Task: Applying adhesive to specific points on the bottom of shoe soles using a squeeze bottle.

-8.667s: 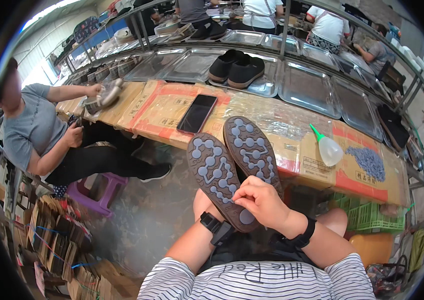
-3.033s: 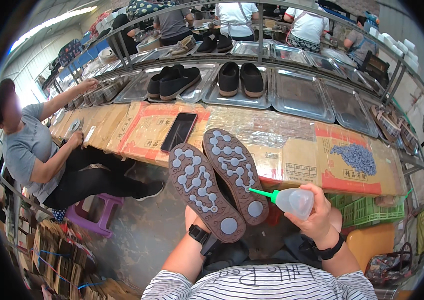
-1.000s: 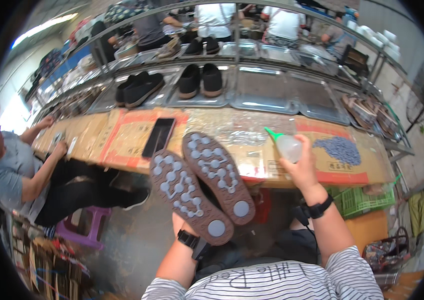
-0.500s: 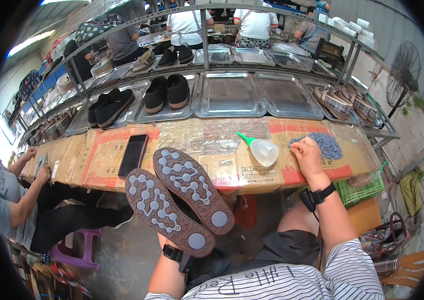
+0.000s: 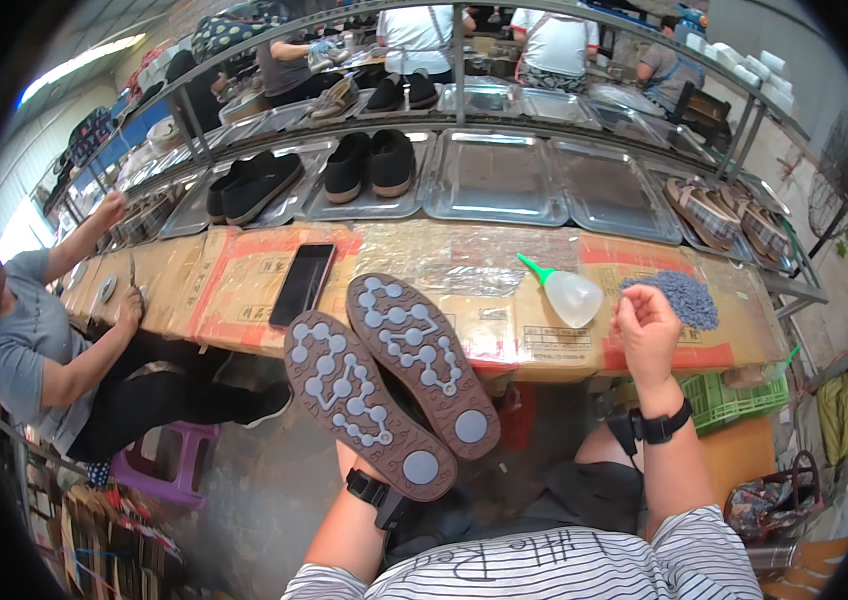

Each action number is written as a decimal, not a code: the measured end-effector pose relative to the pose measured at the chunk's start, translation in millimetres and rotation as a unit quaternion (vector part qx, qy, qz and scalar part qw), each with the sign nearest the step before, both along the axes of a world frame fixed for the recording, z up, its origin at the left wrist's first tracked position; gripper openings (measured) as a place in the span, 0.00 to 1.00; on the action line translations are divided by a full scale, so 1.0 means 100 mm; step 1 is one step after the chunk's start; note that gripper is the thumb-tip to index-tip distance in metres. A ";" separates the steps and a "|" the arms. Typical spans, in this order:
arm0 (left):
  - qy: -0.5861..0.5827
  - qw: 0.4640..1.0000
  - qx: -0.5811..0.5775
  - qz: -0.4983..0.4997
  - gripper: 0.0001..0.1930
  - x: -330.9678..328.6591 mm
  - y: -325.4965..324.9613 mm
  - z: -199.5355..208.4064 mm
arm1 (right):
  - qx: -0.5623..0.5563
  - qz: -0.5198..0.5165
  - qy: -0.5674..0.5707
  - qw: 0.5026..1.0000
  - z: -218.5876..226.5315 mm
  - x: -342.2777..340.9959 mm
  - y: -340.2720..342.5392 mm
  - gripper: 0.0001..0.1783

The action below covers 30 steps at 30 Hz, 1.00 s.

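A pair of shoes is held up with the brown soles facing me: a left shoe (image 5: 369, 400) and a right shoe (image 5: 424, 360), partly overlapping. Blue-grey dots joined by lines and a round heel patch mark each sole. My left hand (image 5: 348, 460) supports the pair from behind, its fingers hidden by the soles. My right hand (image 5: 647, 330) is raised beside a heap of small blue-grey pieces (image 5: 686, 300), thumb and fingertips pinched together. Whatever is in the pinch is too small to make out. Left of that hand lies a translucent squeeze bottle (image 5: 574, 298) with a green nozzle.
A dark phone (image 5: 304, 285) lies on the cardboard-covered bench (image 5: 424, 250). Metal trays (image 5: 499, 175) line the shelf behind, some bearing black shoes (image 5: 369, 165) and plaid shoes (image 5: 714, 215). A co-worker (image 5: 34, 350) sits at the left. A green crate (image 5: 734, 400) stands below the bench's right end.
The whole scene has shifted right in view. My right hand has tilted upright, still pinched beside the heap. The co-worker at left has raised one hand toward the shelf.
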<state>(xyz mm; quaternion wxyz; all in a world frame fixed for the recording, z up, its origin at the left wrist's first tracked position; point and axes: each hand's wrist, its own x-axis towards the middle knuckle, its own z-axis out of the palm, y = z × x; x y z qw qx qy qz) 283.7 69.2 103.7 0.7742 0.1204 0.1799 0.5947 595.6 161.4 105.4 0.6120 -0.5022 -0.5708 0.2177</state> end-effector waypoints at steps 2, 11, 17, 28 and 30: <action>0.007 1.000 -0.006 0.011 0.25 -0.02 -0.13 -0.02 | -0.087 0.100 0.097 0.986 0.12 -0.38 -0.21 0.05; 0.010 0.999 -0.021 0.040 0.25 -0.07 -0.06 0.02 | -0.124 0.340 -0.105 0.926 -0.02 -1.29 -0.44 0.06; 0.005 0.999 -0.026 0.046 0.25 -0.11 -0.13 0.02 | -0.044 0.326 -0.181 0.927 -0.11 -1.37 -0.40 0.06; -0.002 0.998 -0.033 0.048 0.26 -0.12 -0.06 0.05 | 0.109 0.275 -0.300 0.907 -0.12 -1.37 -0.49 0.12; -0.002 0.998 -0.035 0.046 0.26 -0.10 -0.04 0.06 | 0.154 0.260 -0.363 0.881 -0.11 -1.34 -0.54 0.13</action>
